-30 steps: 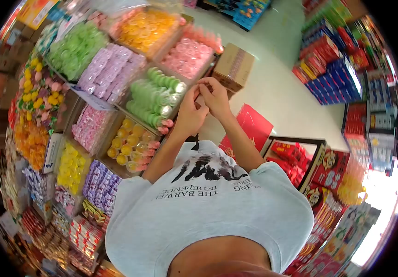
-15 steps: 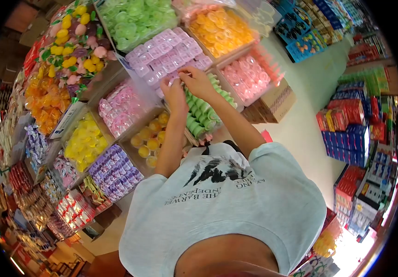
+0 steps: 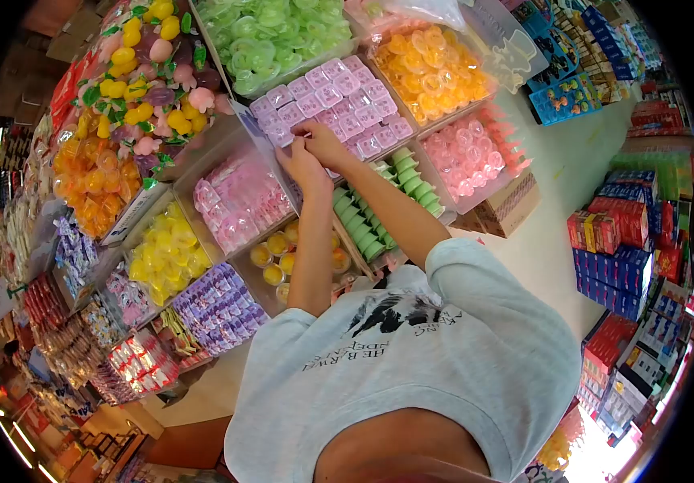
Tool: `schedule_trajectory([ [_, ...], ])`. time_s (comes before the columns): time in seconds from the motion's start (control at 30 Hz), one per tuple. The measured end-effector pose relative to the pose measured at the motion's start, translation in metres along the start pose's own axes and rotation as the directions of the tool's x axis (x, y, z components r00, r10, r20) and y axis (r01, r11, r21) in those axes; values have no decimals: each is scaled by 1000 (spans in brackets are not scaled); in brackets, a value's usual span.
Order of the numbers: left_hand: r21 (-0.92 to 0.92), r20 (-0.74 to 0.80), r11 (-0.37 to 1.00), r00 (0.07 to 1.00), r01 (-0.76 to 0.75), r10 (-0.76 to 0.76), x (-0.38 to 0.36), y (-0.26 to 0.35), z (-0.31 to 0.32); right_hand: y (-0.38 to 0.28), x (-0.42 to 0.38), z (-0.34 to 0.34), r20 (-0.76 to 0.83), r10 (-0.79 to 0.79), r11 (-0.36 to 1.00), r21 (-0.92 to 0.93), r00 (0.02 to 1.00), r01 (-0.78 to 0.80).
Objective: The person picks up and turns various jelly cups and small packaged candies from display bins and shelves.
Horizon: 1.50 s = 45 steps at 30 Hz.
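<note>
Both hands meet above the near-left part of a bin of small square lilac packs (image 3: 339, 97). My left hand (image 3: 302, 167) is closed, its fingertips bent inward against the other hand. My right hand (image 3: 324, 145) is closed too, its fingers pinched together just above the left one. Whatever they pinch, if anything, is hidden by the fingers. Beneath the right forearm stand rows of green cups (image 3: 415, 177). Left of the left wrist lies a bin of pink wrapped packets (image 3: 238, 197), and round yellow-orange cups (image 3: 273, 274) sit beside the left forearm.
Bins of green (image 3: 274, 36), orange (image 3: 423, 68) and pink packs (image 3: 464, 157) surround the hands. Fruit-shaped items (image 3: 145, 80) are piled at the left. A cardboard box (image 3: 504, 205) stands below the pink bin. Stacked boxed goods (image 3: 613, 241) stand across the aisle floor (image 3: 552, 241).
The view has shifted, so the bins appear further right. Relative to the lilac packs, my hands have moved left and closer together, the right hand now pressed against the left.
</note>
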<state>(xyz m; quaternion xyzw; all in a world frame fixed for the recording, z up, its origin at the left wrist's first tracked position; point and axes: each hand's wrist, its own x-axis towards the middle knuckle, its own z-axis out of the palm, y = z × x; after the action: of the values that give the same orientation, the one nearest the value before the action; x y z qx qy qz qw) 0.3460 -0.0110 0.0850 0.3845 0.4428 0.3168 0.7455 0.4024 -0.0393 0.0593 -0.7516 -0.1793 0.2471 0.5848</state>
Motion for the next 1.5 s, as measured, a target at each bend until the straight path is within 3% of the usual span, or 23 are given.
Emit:
schedule_trajectory([
  [0.13, 56, 24, 998, 999, 26, -27, -26, 20, 7, -2, -3, -3, -44, -47, 999, -4, 998, 47],
  [0.33, 0, 125, 999, 991, 50, -49, -33, 15, 5, -7, -20, -10, -176, -21, 997, 74, 984, 35],
  [0.43, 95, 132, 995, 991, -24, 12, -71, 24, 4, -12, -46, -26, -276, 30, 984, 177, 961, 20],
  [0.5, 175, 163, 985, 986, -15, -14, -102, 31, 2, -16, -71, -45, -197, 130, 886, 464, 972, -25],
  [0.63, 194, 288, 978, 957, -81, 22, -135, 7, -6, -26, -136, -94, -218, 99, 881, 472, 971, 17],
  [0.7, 279, 456, 958, 887, -64, -73, -153, -5, -7, -14, -166, -113, -365, 15, 911, 389, 931, 138],
  [0.77, 239, 536, 967, 842, -87, -56, -178, -15, -1, -6, -200, -135, -438, -24, 916, 351, 899, 195],
  [0.83, 319, 647, 944, 748, -87, -150, -202, -18, 9, -4, -240, -157, -499, 44, 905, 387, 865, 177],
  [0.87, 369, 675, 924, 712, -97, -195, -222, -18, 12, -3, -262, -168, -556, 58, 966, 241, 829, 94],
  [0.9, 376, 703, 920, 679, -107, -209, -232, -27, 14, 1, -281, -179, -594, 60, 965, 241, 802, 106],
  [0.97, 362, 823, 931, 485, -46, -296, -255, -52, 12, 9, -324, -194, -634, 64, 884, 394, 771, 251],
  [1.1, 452, 839, 886, 290, 99, -460, -335, -63, 8, 22, -427, -218, -687, 75, 861, 410, 722, 301],
  [1.13, 503, 833, 863, 236, 50, -500, -350, -76, 5, 29, -453, -220, -726, 66, 872, 376, 684, 315],
  [1.23, 518, 853, 855, 78, -19, -516, -414, -105, -14, 23, -529, -216, -853, 127, 839, 364, 506, 405],
  [1.27, 528, 849, 848, 0, -52, -529, -438, -111, -23, 30, -554, -214, -904, 144, 896, 292, 403, 335],
  [1.4, 535, 775, 801, -221, -267, -592, -530, -124, -67, 62, -655, -199, -975, 159, 914, 206, 158, 349],
  [1.5, 505, 697, 791, -377, -346, -610, -591, -132, -108, 63, -726, -177, -991, 114, 939, 84, -72, 334],
])
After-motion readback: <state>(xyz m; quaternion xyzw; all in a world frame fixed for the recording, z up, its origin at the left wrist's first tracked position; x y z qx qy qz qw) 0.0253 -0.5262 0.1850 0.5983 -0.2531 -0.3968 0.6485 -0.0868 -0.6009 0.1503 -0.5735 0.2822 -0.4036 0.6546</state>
